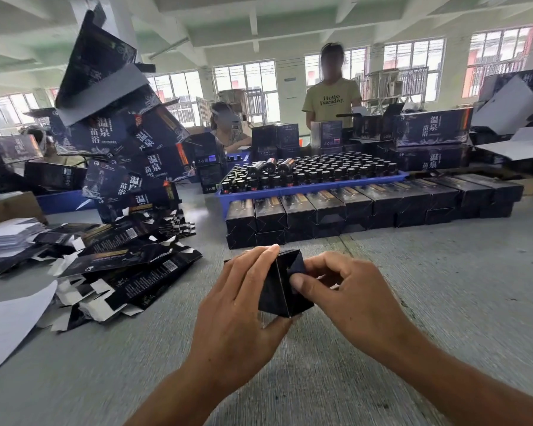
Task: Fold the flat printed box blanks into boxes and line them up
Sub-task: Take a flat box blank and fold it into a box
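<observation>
A dark printed box (pixel 274 290) stands end-on above the grey table, partly folded. My left hand (pixel 237 305) grips its left side, fingers over the top edge. My right hand (pixel 345 293) pinches an end flap of the box with thumb and fingers. A loose pile of flat printed box blanks (pixel 126 265) lies to the left on the table. A long double row of folded dark boxes (pixel 363 207) stands lined up beyond my hands.
A blue tray (pixel 308 187) full of dark bottles sits behind the row. A leaning stack of larger printed cartons (pixel 126 139) rises at the left. White sheets (pixel 10 315) lie at the left edge. Two people (pixel 333 96) work across the table.
</observation>
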A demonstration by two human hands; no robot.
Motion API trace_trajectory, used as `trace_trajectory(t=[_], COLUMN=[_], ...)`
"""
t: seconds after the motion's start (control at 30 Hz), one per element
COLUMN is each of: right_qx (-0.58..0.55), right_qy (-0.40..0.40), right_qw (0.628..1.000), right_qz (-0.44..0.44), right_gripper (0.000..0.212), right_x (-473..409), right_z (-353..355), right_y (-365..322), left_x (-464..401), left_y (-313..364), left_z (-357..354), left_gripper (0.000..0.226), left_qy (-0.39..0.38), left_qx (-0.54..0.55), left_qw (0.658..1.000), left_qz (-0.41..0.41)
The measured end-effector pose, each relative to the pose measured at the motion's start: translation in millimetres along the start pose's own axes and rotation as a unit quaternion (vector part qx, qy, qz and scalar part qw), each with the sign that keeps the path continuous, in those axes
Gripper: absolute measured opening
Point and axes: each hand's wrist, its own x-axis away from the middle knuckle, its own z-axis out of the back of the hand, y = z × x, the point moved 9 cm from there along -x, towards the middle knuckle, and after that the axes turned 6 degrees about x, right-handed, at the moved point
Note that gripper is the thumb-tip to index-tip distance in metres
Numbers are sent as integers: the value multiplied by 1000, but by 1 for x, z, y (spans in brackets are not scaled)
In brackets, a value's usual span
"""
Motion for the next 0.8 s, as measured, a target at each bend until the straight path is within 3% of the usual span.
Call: trace_trajectory(t=[0.2,0.37,0.5,0.6,0.67,0.7,0.77,0.8], right_qx=[-29,-21,-139,-198,-205,-194,-150,-127], right_qy=[-15,-66,-48,-59,-88,-106,-145,-160], right_qw=[999,997,985,968,961,961,965,967], right_qz=[-5,-32,-96,-144,-162,-165,-157,-152], right_gripper=[12,77,65,59,55,54,52,50], right_x=[-2,3,-2,-5,-4,-2,1,4], right_z=[0,-16,-14,-14,-19,-23,-31,-35], right_y=[2,9,24,38,43,43,42,42], left_x=[-1,3,2,-1,3,7,12,13], left_y=[-2,10,11,-14,-43,-54,-66,-68], left_z=[1,-13,-15,6,12,7,-7,-10], left_gripper=[80,78,92,74,65,64,66,66], left_qy=[1,-50,-53,46,76,71,53,49], left_qx=[5,-4,-16,23,143,233,390,423], left_qw=[1000,996,996,997,966,935,859,839], left_qz=[8,-68,-67,55,199,258,328,338])
